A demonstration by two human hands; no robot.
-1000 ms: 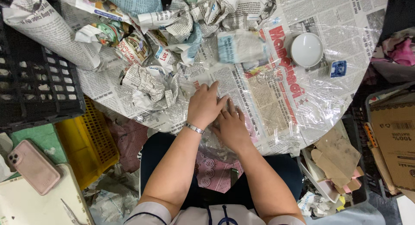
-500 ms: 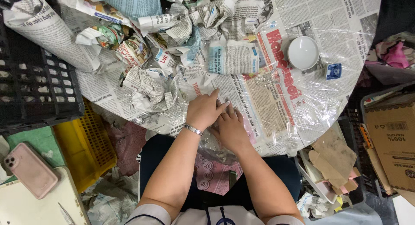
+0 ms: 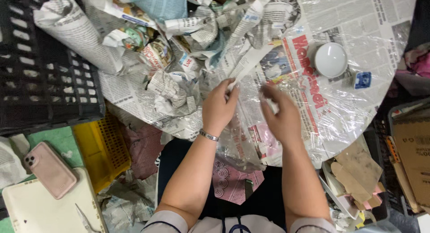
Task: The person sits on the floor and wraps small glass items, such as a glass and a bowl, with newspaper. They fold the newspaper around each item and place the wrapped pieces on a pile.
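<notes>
A round table covered in newspaper under clear plastic film fills the view, its far side piled with crumpled newspaper wads. The right hand is motion-blurred, so whether its curled fingers grip anything cannot be told. The left hand pinches what seems to be the end of a pale paper strip, which runs up across the sheets. A white bowl sits upturned near the right edge

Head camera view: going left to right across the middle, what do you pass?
Black crate → crumpled newspaper ball → left hand → right hand → white round lid → small blue item.
</notes>
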